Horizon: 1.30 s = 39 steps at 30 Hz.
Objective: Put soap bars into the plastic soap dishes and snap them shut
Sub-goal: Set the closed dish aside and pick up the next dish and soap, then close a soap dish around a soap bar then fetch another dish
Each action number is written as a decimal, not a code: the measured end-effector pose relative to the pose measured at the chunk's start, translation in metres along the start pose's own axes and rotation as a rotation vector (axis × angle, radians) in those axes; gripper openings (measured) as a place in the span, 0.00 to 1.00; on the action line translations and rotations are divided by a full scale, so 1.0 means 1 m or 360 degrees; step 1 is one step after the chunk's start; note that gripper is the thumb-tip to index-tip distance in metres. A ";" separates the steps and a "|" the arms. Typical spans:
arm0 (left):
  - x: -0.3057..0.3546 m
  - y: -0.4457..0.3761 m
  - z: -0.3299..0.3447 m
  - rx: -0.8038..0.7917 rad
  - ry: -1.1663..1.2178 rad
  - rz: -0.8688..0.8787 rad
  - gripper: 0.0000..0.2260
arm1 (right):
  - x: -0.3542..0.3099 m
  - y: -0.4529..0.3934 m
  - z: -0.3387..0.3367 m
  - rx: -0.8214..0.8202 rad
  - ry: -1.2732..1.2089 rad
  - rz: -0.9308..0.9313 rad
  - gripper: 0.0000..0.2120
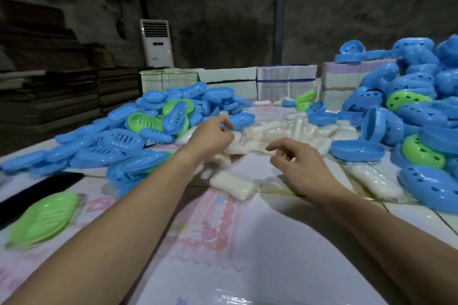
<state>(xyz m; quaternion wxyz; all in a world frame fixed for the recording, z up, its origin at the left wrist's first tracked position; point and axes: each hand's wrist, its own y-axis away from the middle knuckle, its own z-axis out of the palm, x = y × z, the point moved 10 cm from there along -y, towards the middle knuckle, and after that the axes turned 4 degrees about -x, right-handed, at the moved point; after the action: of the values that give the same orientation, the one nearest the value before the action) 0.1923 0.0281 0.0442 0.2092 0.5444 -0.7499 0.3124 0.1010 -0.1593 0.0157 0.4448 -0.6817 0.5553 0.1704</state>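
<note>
Both hands reach over a worktop (260,267) heaped with blue and green soap dishes, neither holding anything. The left hand (210,137), fingers loosely curled, hovers just short of an open blue dish (241,120) lying straight ahead of it. The right hand (297,164), fingers relaxed, hangs above wrapped soap bars; the nearest bar (234,184) lies between the forearms, its long axis running left to right, closer to the right hand.

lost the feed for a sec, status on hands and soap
Left hand and right hand empty, fingers loosely curled. Wrapped soap bar loose on table between them. Nothing blocking it.
</note>
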 end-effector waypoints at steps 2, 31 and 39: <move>-0.012 -0.006 -0.026 -0.0131 -0.0531 -0.0056 0.14 | -0.001 -0.001 0.001 -0.0031 0.0022 -0.0030 0.11; -0.010 0.018 -0.062 0.0655 0.0017 0.0247 0.28 | 0.000 0.000 0.004 -0.0104 -0.0057 -0.0068 0.11; -0.003 0.017 0.059 0.0159 0.2529 -0.0515 0.08 | 0.017 -0.007 -0.017 0.0071 -0.0007 0.0025 0.11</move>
<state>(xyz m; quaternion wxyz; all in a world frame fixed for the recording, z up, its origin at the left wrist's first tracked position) 0.1790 -0.0074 -0.0040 0.6970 0.2703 -0.2746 0.6047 0.1084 -0.1834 0.0151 0.4596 -0.6670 0.5633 0.1629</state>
